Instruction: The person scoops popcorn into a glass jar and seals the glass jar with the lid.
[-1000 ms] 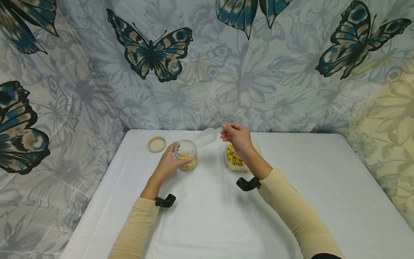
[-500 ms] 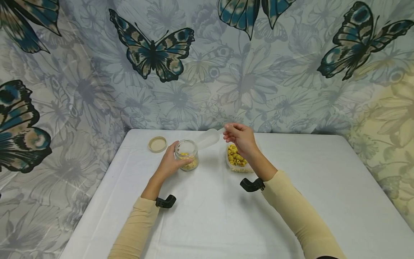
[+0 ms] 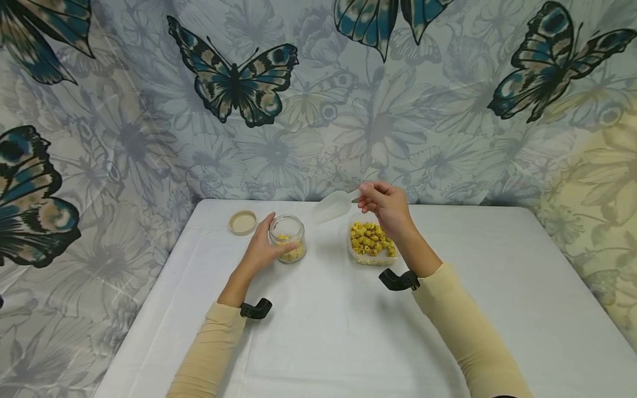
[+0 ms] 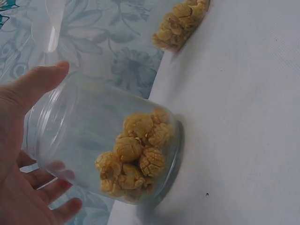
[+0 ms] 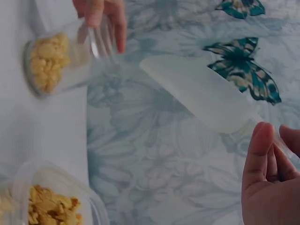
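Observation:
My left hand (image 3: 264, 246) grips a clear glass jar (image 3: 294, 243), its thumb and fingers around the upper part. The jar stands upright on the table, without a lid, and yellow popcorn (image 4: 133, 157) fills its lower part. My right hand (image 3: 390, 210) pinches the handle of a translucent white plastic scoop (image 3: 332, 207). In the right wrist view the bowl of the scoop (image 5: 201, 91) carries nothing visible and points toward the jar's mouth, apart from it. Below the right hand stands a clear plastic container (image 3: 350, 253) holding more popcorn (image 3: 370, 239).
A round gold-coloured lid (image 3: 243, 223) lies behind and left of the jar. The white cloth-covered table (image 3: 318, 331) reaches back to a fabric backdrop (image 3: 318, 138) printed with flowers and butterflies.
My right hand has drawn the scoop to the right, away from the jar's mouth, uncovering more of the popcorn container. The left hand keeps its hold on the jar in the same place.

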### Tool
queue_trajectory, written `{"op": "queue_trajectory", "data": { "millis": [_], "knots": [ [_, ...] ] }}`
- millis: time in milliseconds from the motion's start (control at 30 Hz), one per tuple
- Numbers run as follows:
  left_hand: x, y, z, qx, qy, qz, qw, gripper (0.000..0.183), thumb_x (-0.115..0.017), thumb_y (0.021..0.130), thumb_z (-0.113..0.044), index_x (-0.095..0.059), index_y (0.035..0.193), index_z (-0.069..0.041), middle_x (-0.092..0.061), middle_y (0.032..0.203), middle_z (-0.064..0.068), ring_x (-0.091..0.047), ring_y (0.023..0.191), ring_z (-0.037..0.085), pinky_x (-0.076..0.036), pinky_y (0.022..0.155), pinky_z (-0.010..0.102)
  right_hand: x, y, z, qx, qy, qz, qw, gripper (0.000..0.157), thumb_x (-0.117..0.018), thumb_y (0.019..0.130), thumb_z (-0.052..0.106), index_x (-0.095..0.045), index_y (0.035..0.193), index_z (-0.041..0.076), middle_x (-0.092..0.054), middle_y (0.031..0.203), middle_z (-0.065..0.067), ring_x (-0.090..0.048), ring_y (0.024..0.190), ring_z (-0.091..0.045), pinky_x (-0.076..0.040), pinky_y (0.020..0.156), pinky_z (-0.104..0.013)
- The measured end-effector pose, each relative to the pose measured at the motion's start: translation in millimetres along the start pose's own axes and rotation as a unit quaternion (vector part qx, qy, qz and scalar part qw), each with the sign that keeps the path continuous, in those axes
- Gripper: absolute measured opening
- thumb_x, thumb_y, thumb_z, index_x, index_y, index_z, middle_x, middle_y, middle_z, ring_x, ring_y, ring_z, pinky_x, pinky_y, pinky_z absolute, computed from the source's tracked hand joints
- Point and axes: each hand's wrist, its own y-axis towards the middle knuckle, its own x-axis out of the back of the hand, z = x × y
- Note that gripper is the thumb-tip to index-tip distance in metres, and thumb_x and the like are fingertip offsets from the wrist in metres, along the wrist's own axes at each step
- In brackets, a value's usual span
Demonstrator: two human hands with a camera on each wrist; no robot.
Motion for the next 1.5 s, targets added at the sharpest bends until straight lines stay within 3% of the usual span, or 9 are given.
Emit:
{"op": "queue_trajectory", "data": {
  "millis": [133,467,900,1133,1500],
  "knots": [
    [0.0,0.8,-2.7,-0.022,-0.008,-0.017,0.9996,0.102,-0.082,0.076,-0.037,-0.023,0.154,-0.01,-0.032,0.155,0.015,-0.032,0.144,0.033,-0.026,0.118,0.055,4.3,-2.0,8.0,0.02,0.003,0.002,1.0,0.006,-0.066,0.093,0.013,-0.068,0.09,0.009,-0.068,0.07,0.0,-0.065,0.059,-0.01,-0.055,0.055,-0.018],
    [4.4,3.2,-15.7,-0.077,-0.037,-0.053,0.9949,0.092,-0.082,0.077,-0.039,-0.032,0.151,-0.015,-0.033,0.154,0.011,-0.03,0.144,0.031,-0.028,0.116,0.057,14.7,-2.7,15.2,0.013,0.033,-0.036,0.999,0.006,-0.065,0.093,0.013,-0.067,0.091,0.008,-0.067,0.069,-0.002,-0.064,0.057,-0.011,-0.054,0.055,-0.018],
    [3.4,8.1,-41.6,-0.105,-0.037,-0.044,0.9928,0.086,-0.078,0.081,-0.039,-0.033,0.151,-0.02,-0.03,0.154,0.009,-0.029,0.145,0.03,-0.029,0.115,0.06,23.3,-8.7,25.4,0.052,0.042,-0.049,0.997,0.007,-0.066,0.093,0.012,-0.07,0.09,0.007,-0.066,0.068,-0.003,-0.063,0.056,-0.012,-0.054,0.053,-0.019],
    [-1.4,9.0,-52.3,-0.137,-0.036,-0.036,0.9892,0.085,-0.077,0.082,-0.04,-0.034,0.151,-0.016,-0.032,0.154,0.009,-0.03,0.144,0.03,-0.029,0.115,0.059,31.8,-12.2,25.2,0.066,0.04,-0.057,0.995,0.009,-0.068,0.091,0.014,-0.071,0.091,0.005,-0.067,0.068,-0.003,-0.062,0.056,-0.013,-0.053,0.051,-0.019],
    [-10.2,16.7,-71.0,-0.138,-0.023,-0.017,0.99,0.087,-0.076,0.082,-0.044,-0.032,0.152,-0.015,-0.029,0.156,0.011,-0.029,0.145,0.033,-0.03,0.115,0.059,45.9,-21.2,27.1,0.071,0.046,-0.075,0.994,0.006,-0.068,0.09,0.01,-0.071,0.088,0.005,-0.067,0.066,-0.003,-0.062,0.054,-0.012,-0.053,0.049,-0.019]
  ]
}}
